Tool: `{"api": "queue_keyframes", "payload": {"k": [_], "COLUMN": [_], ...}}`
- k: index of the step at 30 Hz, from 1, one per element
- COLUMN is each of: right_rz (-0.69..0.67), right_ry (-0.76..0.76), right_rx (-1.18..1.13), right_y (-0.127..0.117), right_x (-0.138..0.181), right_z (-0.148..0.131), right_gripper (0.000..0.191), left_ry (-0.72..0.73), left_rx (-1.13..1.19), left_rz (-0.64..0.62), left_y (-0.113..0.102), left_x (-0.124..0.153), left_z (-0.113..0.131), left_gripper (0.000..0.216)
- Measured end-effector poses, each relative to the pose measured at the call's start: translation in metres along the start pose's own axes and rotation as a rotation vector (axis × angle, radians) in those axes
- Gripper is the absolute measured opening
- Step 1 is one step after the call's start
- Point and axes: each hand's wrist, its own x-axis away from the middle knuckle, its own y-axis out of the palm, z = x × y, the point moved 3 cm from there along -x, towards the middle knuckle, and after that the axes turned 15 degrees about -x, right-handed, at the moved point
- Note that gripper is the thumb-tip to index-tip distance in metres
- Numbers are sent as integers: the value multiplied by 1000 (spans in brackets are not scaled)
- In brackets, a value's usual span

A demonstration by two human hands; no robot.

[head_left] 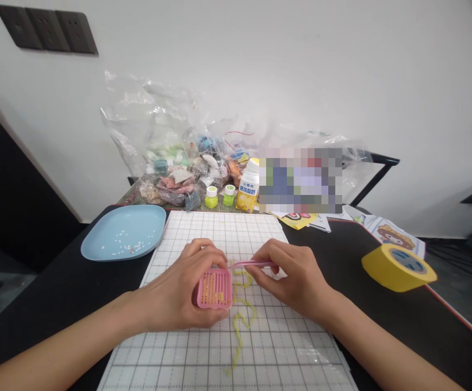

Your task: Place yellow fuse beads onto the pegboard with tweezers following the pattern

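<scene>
The left hand (183, 296) has its fingers (203, 252) curled closed around a small pink bead tray (215, 288), holding it tilted on edge just above the gridded white mat (228, 347) on the black surface (382, 309). Just right of those fingers, the right hand (297, 277) pinches pink tweezers (252, 264) between thumb and forefinger, the tips reaching toward the tray's top edge. Below and between the two sets of fingers, a strand of yellow beads (242, 320) winds across the mat. Well beyond the left fingers lies a light blue plate (97, 244) with scattered beads; far right of the right fingers sits a yellow tape roll (396, 266).
</scene>
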Motion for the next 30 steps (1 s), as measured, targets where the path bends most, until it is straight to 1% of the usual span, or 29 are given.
{"api": "queue_keyframes", "payload": {"k": [5, 9, 19, 25, 30], "right_rz": [-4, 3, -20, -31, 56], "right_ry": [-27, -22, 2, 16, 15], "right_rx": [-1, 23, 38, 48, 79], "right_y": [1, 0, 1, 1, -3], "right_x": [-1, 0, 2, 0, -1], "right_z": [-3, 0, 6, 5, 4], "right_gripper": [22, 21, 15, 14, 9], "left_ry": [-17, -39, -36, -43, -44], "left_rx": [-19, -33, -24, -14, -18], "left_rz": [56, 47, 27, 38, 48], "left_y": [0, 0, -1, 0, 0], "left_x": [0, 1, 0, 1, 0], "left_z": [0, 1, 1, 0, 0], "left_gripper": [41, 38, 38, 39, 38]}}
